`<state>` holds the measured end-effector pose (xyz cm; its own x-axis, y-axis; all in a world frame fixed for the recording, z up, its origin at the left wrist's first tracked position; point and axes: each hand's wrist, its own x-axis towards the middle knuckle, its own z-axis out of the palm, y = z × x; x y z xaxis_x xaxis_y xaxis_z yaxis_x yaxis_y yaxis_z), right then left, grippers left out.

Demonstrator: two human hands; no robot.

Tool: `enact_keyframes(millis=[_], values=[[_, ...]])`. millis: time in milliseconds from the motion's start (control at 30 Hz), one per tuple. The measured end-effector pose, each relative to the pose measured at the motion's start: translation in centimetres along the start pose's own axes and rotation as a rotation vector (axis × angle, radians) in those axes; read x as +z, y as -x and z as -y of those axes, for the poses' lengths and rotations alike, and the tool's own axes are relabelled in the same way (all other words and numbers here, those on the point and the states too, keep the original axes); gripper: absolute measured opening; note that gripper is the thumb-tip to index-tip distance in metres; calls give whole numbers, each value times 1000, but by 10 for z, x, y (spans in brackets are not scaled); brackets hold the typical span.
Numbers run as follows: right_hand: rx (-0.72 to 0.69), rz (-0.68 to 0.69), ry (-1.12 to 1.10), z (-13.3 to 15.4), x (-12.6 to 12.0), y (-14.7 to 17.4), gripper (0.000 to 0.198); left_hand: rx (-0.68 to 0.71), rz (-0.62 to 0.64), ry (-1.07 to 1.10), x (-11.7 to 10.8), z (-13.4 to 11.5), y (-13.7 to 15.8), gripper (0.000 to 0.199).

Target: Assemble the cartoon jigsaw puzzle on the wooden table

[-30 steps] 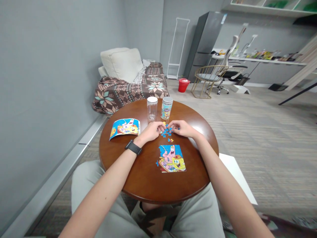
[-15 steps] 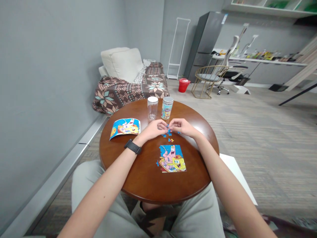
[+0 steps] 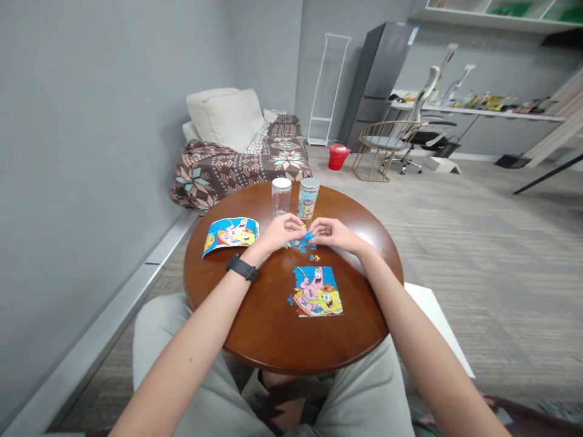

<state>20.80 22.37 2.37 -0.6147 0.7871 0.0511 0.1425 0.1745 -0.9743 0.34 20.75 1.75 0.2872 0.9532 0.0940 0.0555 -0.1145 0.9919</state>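
Note:
My left hand (image 3: 286,232), with a black band at the wrist, is over a small pile of loose jigsaw pieces (image 3: 302,245), fingers closed in a pinch by a bit of yellow and blue. Facing it, my right hand (image 3: 332,234) has its fingertips closed at a blue jigsaw piece (image 3: 310,237). The fingers partly cover the pile. Nearer to me lies a partly joined cartoon jigsaw puzzle (image 3: 317,291), its left edge uneven. Between it and the pile sits a small loose yellow-and-red piece (image 3: 315,258).
A curled picture sheet (image 3: 231,235) rests at the left of the round brown table (image 3: 268,340). Behind my hands stand a clear jar (image 3: 281,197) with a white lid and a printed can (image 3: 308,199). Beyond are a covered sofa (image 3: 241,164) and a red bin (image 3: 337,156).
My left hand has shifted slightly up and away from the front of the pile, uncovering more blue pieces. The right hand has barely moved; the joined puzzle lies as before.

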Motion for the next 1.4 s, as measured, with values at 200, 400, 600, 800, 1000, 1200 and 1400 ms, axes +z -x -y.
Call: enact_keyframes(millis=[200,400,600,800,1000,1200,1400], values=[[-5,8,-20,1,0,0,39,-50,-5,20,6,-5,2,21],[-9,-31,-2,2,1,0,30,-120,18,52,9,-10,5,17],[-67,-74,96,3,1,-1,28,-93,-6,47,7,-7,4,20],[-41,-63,62,1,-1,-1,38,-122,26,53,8,-8,5,26],[-40,-12,14,0,-1,0,38,-124,51,53,8,-6,4,25],[6,-43,-26,1,2,-1,44,-144,69,55,9,-6,3,28],[-5,-48,22,2,0,0,40,-110,59,43,10,-8,5,25]])
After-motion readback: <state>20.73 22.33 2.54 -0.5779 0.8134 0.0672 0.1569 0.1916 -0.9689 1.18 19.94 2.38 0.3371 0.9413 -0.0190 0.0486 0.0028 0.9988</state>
